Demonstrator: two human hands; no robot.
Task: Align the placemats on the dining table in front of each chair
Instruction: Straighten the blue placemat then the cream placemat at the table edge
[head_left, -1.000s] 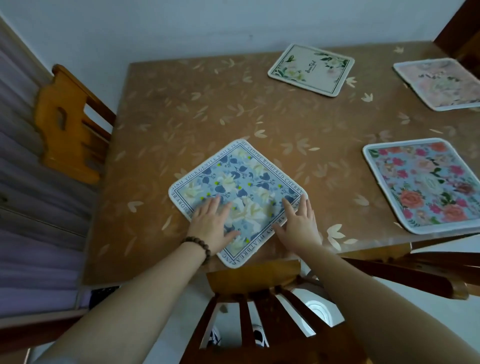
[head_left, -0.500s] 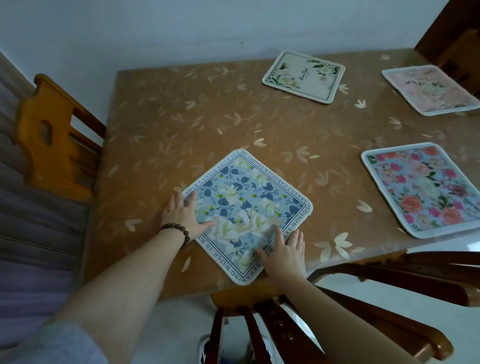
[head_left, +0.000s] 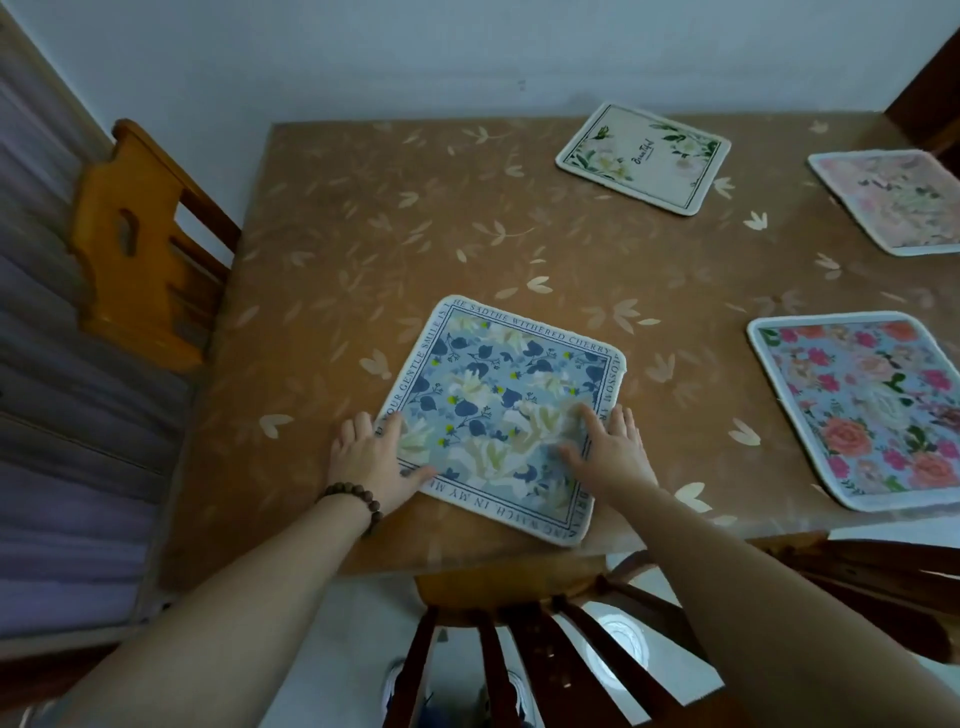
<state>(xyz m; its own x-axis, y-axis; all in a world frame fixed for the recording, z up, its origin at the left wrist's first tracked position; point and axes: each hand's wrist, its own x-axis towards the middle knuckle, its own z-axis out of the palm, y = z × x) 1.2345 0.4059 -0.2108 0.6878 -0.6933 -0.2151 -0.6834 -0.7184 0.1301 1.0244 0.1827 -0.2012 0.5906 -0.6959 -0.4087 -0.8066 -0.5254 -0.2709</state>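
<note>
I had both hands flat on the blue mat (head_left: 501, 415), which lay near the table (head_left: 332, 249) edge in front of the chair (head_left: 524, 644); my left hand (head_left: 371, 460) pressed its left corner and my right hand (head_left: 610, 449) its right side, fingers spread and gripping nothing. I judged it thin, soft and light, apt to slide on the slick cover, so pressing near opposite corners suited it; it was nearly square, with no clear long axis, and sat slightly skewed, its near edge slanting against the table edge.

Four placemats (head_left: 506, 415) on table (head_left: 332, 249), chair (head_left: 524, 639) before it
</note>
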